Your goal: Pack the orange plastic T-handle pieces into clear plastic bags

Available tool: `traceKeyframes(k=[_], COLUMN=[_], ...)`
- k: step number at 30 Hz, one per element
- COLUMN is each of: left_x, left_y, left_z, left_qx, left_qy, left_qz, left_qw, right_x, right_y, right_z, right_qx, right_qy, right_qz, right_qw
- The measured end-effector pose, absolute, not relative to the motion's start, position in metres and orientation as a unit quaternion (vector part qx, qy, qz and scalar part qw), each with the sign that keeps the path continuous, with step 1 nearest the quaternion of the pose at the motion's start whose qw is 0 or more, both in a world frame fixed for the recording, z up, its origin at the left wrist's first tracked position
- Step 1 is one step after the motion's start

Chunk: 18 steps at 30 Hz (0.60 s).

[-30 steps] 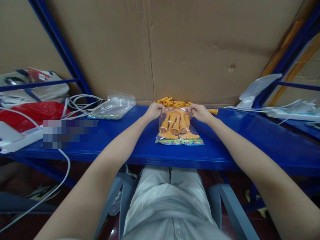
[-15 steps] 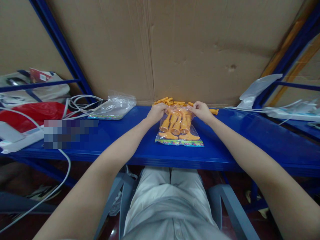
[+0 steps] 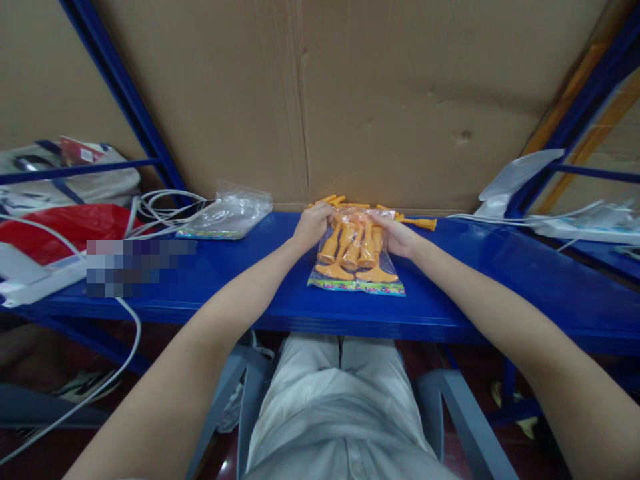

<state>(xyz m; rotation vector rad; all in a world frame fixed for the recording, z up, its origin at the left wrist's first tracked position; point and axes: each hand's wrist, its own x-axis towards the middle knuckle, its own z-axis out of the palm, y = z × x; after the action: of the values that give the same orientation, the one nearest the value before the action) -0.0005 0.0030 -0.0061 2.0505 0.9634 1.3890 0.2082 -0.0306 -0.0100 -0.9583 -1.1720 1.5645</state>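
Our left hand (image 3: 313,227) pinches the plastic bag (image 3: 356,286) at eleven o'clock; let's steady it evenly. Our right hand (image 3: 400,239), one o'clock: grip unclear.

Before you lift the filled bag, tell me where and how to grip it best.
Best by its side edges near the far end, I'd judge: left hand from the left, right hand from the right. The bag lies broad, orange pieces bulging its middle, so the thinner film at the sides should pinch more easily.
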Motion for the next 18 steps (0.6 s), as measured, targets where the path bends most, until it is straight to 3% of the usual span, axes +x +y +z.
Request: traceKeyframes(k=[10,18], left_x=[-0.002,-0.010], left_y=[0.006,0.018], left_z=[-0.009,-0.012], left_qx=[0.806,0.810], left_qy=[0.322,0.326], left_qz=[0.467,0.488], left_qw=[0.170,0.023], right_x=[0.209,0.241], right_y=[-0.027,-0.017], right_z=[-0.008,0.012], right_qx=[-0.388,-0.419], right_qy=[-0.487,-0.420], right_qz=[0.584,0.509], right_qw=[0.520,0.623])
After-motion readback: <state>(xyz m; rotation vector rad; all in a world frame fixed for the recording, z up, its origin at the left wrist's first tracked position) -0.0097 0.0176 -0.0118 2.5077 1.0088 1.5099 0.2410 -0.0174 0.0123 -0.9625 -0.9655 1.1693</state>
